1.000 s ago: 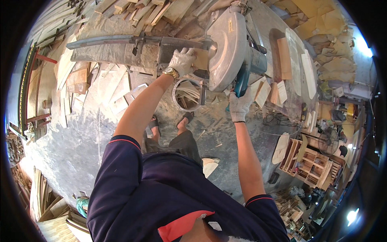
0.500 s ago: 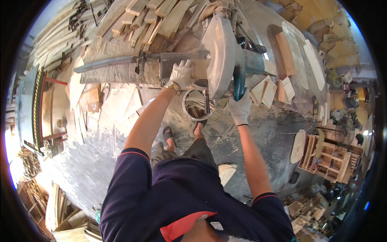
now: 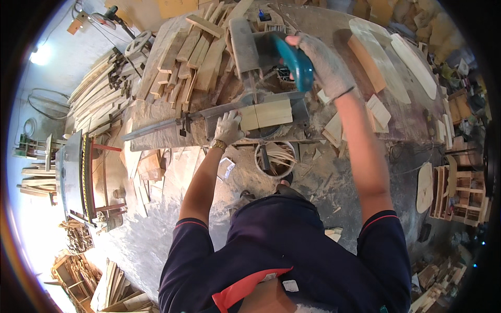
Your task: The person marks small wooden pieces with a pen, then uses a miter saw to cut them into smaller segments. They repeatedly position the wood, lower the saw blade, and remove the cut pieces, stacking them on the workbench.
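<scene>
My gloved right hand (image 3: 322,62) grips the teal handle (image 3: 297,62) of the mitre saw (image 3: 245,41), whose head is raised behind a pale wooden board. The board (image 3: 274,113) lies across the saw base against the metal fence (image 3: 300,109), with a thin line across it below the blade, apparently a cut. My gloved left hand (image 3: 228,129), wearing a wristwatch, has its fingers curled on the board's left end. A long metal guide rail (image 3: 156,127) runs leftward from the fence, carrying a clamp.
Wood strips (image 3: 188,52) pile behind the saw on the bench (image 3: 394,128). Shaped boards (image 3: 376,62) lie at its right. A bucket of offcuts (image 3: 275,159) stands under the front edge near my feet. A metal machine (image 3: 78,172) stands left, a pallet (image 3: 459,193) right.
The saw head has risen up and back with my right hand, uncovering the board and the line across it. The view has shifted; my left hand stays at the board's left end.
</scene>
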`<control>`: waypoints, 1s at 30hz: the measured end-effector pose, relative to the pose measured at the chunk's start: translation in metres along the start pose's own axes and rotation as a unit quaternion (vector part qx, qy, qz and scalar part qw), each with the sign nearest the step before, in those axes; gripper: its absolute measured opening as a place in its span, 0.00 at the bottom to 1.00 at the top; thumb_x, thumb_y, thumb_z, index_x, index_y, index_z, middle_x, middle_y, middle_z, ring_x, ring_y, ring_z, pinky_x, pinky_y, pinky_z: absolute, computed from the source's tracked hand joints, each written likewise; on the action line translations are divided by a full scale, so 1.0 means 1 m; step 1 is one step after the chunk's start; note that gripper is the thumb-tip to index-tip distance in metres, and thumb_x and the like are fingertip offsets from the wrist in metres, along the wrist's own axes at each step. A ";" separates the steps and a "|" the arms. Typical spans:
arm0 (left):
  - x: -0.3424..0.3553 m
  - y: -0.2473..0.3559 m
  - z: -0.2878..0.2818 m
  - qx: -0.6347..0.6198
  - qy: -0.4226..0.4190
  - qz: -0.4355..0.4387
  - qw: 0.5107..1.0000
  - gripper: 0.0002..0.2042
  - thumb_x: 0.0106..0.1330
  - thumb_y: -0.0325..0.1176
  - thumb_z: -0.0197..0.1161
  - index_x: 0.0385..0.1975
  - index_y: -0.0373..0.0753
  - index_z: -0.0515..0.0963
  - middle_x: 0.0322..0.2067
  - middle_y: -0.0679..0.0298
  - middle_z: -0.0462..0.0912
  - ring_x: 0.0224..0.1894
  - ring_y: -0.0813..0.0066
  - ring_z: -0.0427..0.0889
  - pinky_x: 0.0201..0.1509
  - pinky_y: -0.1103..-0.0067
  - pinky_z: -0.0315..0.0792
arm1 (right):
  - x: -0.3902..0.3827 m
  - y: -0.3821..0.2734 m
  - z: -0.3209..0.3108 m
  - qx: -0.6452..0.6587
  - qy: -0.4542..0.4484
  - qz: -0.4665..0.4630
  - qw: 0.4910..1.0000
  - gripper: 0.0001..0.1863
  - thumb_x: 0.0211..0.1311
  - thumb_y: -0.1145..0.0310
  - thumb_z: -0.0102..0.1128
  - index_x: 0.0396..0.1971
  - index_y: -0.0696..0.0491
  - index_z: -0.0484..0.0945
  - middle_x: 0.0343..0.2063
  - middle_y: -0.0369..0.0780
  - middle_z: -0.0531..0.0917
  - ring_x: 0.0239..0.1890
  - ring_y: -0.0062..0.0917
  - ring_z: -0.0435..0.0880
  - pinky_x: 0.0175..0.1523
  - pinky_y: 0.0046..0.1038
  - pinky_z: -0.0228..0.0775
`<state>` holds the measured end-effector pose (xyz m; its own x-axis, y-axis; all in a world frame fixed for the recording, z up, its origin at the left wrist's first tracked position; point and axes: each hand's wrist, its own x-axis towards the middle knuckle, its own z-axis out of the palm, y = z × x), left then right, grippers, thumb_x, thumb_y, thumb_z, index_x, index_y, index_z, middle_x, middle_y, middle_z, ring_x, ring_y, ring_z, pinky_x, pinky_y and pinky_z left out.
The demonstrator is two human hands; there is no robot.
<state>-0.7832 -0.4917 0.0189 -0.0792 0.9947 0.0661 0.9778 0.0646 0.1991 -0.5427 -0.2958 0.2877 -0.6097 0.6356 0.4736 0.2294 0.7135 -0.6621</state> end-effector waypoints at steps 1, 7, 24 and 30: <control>-0.001 0.003 0.000 0.005 0.005 -0.005 1.000 0.39 0.48 0.54 0.79 0.59 0.39 0.76 0.63 0.54 0.73 0.64 0.52 0.72 0.61 0.56 0.69 | -0.008 0.021 0.020 -0.132 0.141 -0.156 0.969 0.17 0.62 0.58 0.60 0.42 0.57 0.78 0.30 0.44 0.83 0.26 0.29 0.87 0.34 0.30 0.76; 0.002 0.022 -0.003 -0.024 -0.025 -0.074 0.997 0.48 0.40 0.57 0.82 0.60 0.36 0.70 0.59 0.50 0.73 0.64 0.49 0.72 0.64 0.56 0.69 | -0.126 0.118 0.104 -0.140 -0.138 0.264 0.944 0.29 0.56 0.59 0.69 0.58 0.52 0.73 0.56 0.45 0.80 0.56 0.37 0.79 0.58 0.42 0.74; -0.085 0.021 -0.007 -0.199 0.070 -0.208 0.955 0.52 0.39 0.51 0.86 0.67 0.39 0.67 0.60 0.48 0.68 0.64 0.45 0.70 0.65 0.60 0.72 | -0.163 0.149 0.105 0.007 -0.190 0.119 0.974 0.17 0.69 0.62 0.63 0.49 0.60 0.78 0.29 0.44 0.83 0.27 0.37 0.84 0.36 0.36 0.77; -0.140 0.017 -0.011 -0.235 0.103 -0.248 0.934 0.55 0.40 0.46 0.87 0.72 0.42 0.63 0.58 0.52 0.68 0.61 0.51 0.72 0.61 0.62 0.74 | -0.142 0.135 0.164 0.168 -0.155 0.276 0.934 0.22 0.67 0.61 0.66 0.51 0.62 0.76 0.31 0.46 0.83 0.30 0.32 0.87 0.37 0.32 0.78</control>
<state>-0.7580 -0.6309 0.0237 -0.5823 0.8124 0.0297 0.6223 0.4220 0.6593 -0.5495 -0.3386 0.0357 -0.6715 0.7256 -0.1502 0.3543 0.1363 -0.9252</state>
